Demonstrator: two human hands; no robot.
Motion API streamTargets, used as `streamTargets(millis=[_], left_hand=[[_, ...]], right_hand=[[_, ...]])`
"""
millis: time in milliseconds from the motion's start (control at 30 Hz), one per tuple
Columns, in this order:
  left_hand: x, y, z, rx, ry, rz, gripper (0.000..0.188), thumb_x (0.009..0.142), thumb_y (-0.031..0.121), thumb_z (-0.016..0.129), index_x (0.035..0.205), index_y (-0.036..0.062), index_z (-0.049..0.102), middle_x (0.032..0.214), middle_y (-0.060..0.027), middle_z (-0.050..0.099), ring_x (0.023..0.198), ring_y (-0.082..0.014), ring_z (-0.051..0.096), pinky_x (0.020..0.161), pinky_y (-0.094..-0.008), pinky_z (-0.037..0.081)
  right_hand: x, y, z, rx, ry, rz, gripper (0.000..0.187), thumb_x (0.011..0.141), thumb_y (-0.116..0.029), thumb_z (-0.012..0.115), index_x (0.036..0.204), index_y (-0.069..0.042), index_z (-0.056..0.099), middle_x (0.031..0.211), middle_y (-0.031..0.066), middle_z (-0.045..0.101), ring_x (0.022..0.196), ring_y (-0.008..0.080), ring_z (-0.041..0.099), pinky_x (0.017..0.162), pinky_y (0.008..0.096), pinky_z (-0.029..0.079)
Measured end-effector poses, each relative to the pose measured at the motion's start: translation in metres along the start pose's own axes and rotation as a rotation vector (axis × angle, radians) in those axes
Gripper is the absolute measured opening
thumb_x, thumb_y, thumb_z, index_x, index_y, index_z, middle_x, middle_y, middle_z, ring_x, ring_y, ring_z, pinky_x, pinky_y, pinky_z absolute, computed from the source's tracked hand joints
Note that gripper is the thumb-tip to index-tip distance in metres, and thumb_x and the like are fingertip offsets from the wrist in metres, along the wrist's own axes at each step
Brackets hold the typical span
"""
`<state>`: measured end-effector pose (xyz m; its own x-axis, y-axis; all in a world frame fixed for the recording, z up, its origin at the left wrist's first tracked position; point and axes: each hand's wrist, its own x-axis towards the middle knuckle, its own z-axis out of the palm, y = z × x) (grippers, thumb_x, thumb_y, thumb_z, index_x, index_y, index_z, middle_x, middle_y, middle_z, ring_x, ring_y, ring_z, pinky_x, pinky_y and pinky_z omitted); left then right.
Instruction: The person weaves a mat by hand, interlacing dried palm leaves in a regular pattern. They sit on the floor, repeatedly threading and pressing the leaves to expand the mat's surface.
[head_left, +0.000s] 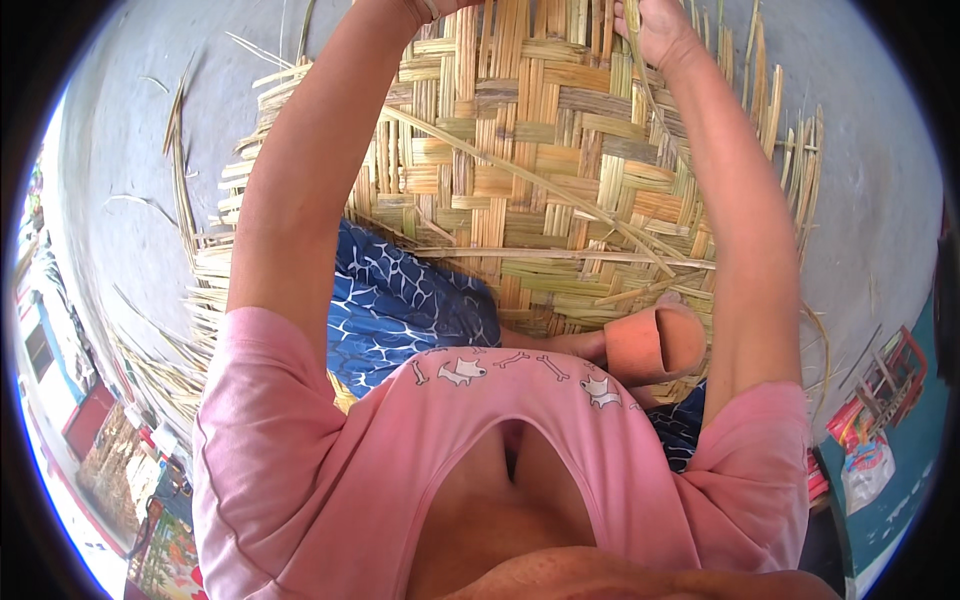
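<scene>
Beneath my outstretched arms lies a woven mat [495,182] of flat yellow-green split strips, bamboo or cane by its look, with loose strip ends sticking out at its sides. My right hand [662,35] is at the mat's far right part, its fingers closed around a greenish strip [634,32] that trails down toward my forearm. At the upper edge, over the far left part of the mat, my left hand [448,5] is mostly cut off, so its fingers cannot be made out. Several loose strips [530,180] lie slanting across the weave.
An orange slipper [634,346] is on my foot at the mat's near edge, beside blue patterned cloth [400,300] over my leg. Grey floor [130,150] surrounds the mat. At the right stands a small reddish rack [890,375] near a plastic bag [866,470].
</scene>
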<state>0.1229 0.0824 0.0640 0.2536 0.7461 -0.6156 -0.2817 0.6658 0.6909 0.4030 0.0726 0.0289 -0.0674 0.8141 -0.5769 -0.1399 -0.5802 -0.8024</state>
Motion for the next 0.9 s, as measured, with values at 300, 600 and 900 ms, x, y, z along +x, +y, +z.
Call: streamTargets(millis=[300,600,900], left_hand=[[0.033,0.009,0.01,-0.129,-0.616,0.01,0.033,0.097,0.021,0.069,0.125,0.0045,0.066,0.117,-0.0121,0.072,0.115,-0.0281,0.068,0.098,-0.0516,0.056],[0.057,0.009,0.026,-0.019,-0.651,0.081,0.031,0.101,0.028,0.062,0.124,0.0075,0.066,0.112,-0.0071,0.073,0.106,-0.0254,0.069,0.092,-0.0489,0.057],[0.058,0.018,0.037,-0.048,-0.58,-0.032,0.031,0.102,0.043,0.064,0.118,0.0161,0.069,0.107,-0.003,0.072,0.099,-0.0206,0.069,0.084,-0.0439,0.058]], right_hand=[[0.004,0.008,-0.008,0.225,-0.143,0.024,0.028,0.105,-0.034,0.051,0.104,-0.011,0.066,0.087,0.0047,0.069,0.074,0.0182,0.065,0.066,0.0354,0.056],[0.006,-0.002,-0.016,0.211,-0.261,-0.031,0.028,0.105,-0.03,0.052,0.114,-0.007,0.066,0.084,0.0062,0.072,0.07,0.02,0.071,0.059,0.0349,0.059],[-0.029,-0.05,-0.021,-0.104,-0.571,-0.035,0.029,0.104,-0.017,0.06,0.128,-0.002,0.062,0.112,0.0099,0.073,0.1,0.0173,0.071,0.089,0.0327,0.06]])
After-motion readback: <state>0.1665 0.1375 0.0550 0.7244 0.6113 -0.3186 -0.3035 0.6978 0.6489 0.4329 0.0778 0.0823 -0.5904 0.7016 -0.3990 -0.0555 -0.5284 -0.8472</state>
